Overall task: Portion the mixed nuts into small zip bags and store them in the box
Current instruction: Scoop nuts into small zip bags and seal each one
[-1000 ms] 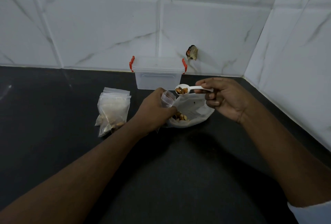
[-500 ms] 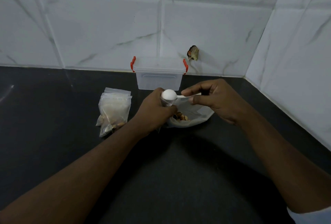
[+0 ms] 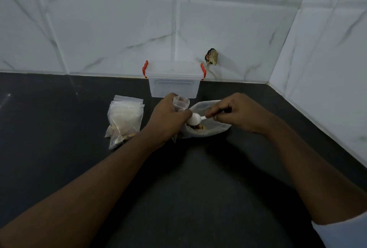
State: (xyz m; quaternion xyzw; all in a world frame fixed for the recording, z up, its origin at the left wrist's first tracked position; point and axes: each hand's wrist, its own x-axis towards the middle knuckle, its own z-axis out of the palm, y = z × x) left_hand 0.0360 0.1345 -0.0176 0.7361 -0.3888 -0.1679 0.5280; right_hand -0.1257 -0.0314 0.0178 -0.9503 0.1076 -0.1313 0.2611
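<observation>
Holding small zip bag [image 3: 181,103] w/ L grip [image 3: 168,117]; R grip [image 3: 238,113] pinching white spoon [image 3: 195,119] over nut bag [image 3: 217,127].

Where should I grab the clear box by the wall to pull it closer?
Grip the box by its short ends, under the red latches, reaching from the front; the tiled wall stands close behind, and the lid rim overhangs for the fingers.

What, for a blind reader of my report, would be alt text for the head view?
A person's left hand grips a small clear zip bag while the right hand holds a white plastic spoon over a larger clear bag of mixed nuts. Behind stands a clear red-clasped plastic box.
</observation>
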